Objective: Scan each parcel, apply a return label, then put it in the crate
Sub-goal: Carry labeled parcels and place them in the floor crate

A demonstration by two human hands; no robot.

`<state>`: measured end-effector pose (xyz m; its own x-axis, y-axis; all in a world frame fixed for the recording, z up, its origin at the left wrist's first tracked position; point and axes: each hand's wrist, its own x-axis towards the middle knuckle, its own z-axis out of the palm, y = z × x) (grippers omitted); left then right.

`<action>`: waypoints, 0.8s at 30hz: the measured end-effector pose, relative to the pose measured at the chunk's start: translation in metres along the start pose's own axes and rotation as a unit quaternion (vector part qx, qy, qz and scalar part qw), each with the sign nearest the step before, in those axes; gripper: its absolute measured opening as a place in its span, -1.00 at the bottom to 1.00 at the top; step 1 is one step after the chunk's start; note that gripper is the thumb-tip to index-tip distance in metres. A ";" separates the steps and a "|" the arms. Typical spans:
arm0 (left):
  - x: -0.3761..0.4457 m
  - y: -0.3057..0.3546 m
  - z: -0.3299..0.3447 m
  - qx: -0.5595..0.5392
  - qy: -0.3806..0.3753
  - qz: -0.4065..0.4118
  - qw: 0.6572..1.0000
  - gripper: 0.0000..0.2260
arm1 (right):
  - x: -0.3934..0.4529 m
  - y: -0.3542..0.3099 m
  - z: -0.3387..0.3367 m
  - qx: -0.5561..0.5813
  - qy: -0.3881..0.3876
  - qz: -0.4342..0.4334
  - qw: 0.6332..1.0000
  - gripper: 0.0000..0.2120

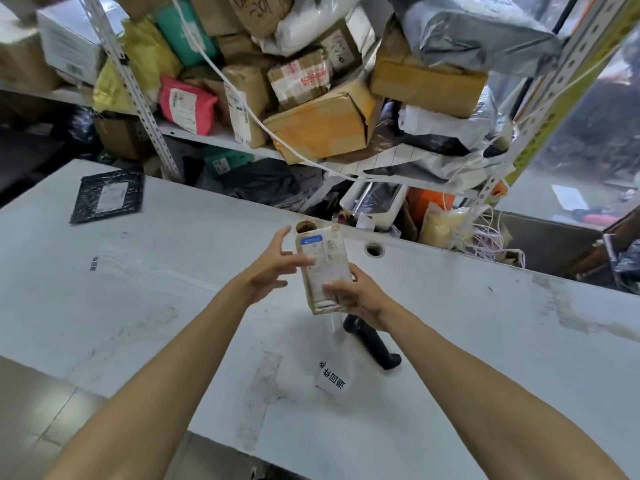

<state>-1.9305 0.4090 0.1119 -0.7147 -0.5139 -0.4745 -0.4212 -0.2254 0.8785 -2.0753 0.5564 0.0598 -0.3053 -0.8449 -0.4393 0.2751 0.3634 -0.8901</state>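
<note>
Right hand (360, 299) gripping the lower end of a small parcel (325, 268), thumb across its printed face, held upright above the white table (485, 341). Left hand (273, 268) spread, fingertips at the parcel's left edge. Black scanner (372, 342) lying on the table below the right wrist, a label (332, 377) just beside it. Black mailer (109, 195) far left. Shelves (221, 135) behind, crammed with parcels.

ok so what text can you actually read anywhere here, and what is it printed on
"退回件", seen upside down: white label lying on the table.
Too blurred to read:
shipping label on the small parcel gripped by the right hand;
small black print on the table;
label on the black mailer;
labels and writing on the shelf parcels.
</note>
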 end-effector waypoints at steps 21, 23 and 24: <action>-0.010 -0.121 0.060 -0.110 0.163 -0.079 0.977 -0.17 | -0.003 0.122 -0.050 -0.456 0.159 0.086 0.872 -0.62; -0.020 -0.125 0.066 -0.117 0.176 -0.076 0.974 -0.22 | -0.015 0.116 -0.047 -0.367 0.177 0.071 0.911 -0.68; -0.021 -0.127 0.067 -0.117 0.189 -0.074 0.972 -0.24 | -0.020 0.113 -0.043 -0.325 0.178 0.055 0.927 -0.73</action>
<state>-1.8999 0.5038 0.0064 -0.3817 -0.7184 -0.5815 -0.3329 -0.4801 0.8116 -2.0773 0.6308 -0.0371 -0.6222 -0.6471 -0.4407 -0.2501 0.6977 -0.6713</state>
